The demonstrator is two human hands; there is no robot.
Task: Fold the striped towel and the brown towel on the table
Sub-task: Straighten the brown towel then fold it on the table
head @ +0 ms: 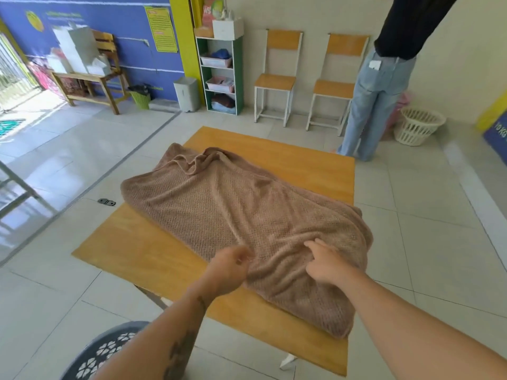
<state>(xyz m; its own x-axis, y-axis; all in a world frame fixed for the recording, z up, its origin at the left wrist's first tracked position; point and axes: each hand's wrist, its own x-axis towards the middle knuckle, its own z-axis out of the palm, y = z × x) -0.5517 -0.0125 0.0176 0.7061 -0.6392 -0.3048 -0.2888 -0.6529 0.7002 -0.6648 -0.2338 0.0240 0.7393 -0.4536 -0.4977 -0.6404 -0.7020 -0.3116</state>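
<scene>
Found the brown towel [233,204] lying slantwise on the yellow wooden table [131,253], opened out flat through the middle, rumpled into folds at the far end and drooping a little past the table's left and right edges. Saw its near end bunched and creased under both hands. Noted the left hand [229,267] at the towel's near-left edge, fingers curled in and pinching the cloth (somewhat blurred; could not make out the exact hold). Noted the right hand [326,263] near it, on top of the towel, fingers curled down into a gathered ridge of fabric, thumb sticking out toward the left hand. Traced wrinkles fanning away from both grips toward the towel's middle. Bare forearms, the left one tattooed.

Off the table's near-left corner, glimpsed a dark grey plastic piece [107,349] with flower-shaped cutouts, cut off by the frame. Past the far side, made out pale floor tiles [428,193] and two wooden-seated chairs [274,80] side by side against the cream wall. Left of them, picked out a narrow shelf unit [238,75] stacked with baskets of cloth, then a white bin [187,93] and a small green basket [141,100]. To the right, spotted a standing person [381,89] in jeans and a black top, back turned, beside a white laundry basket [419,126] on the floor.
</scene>
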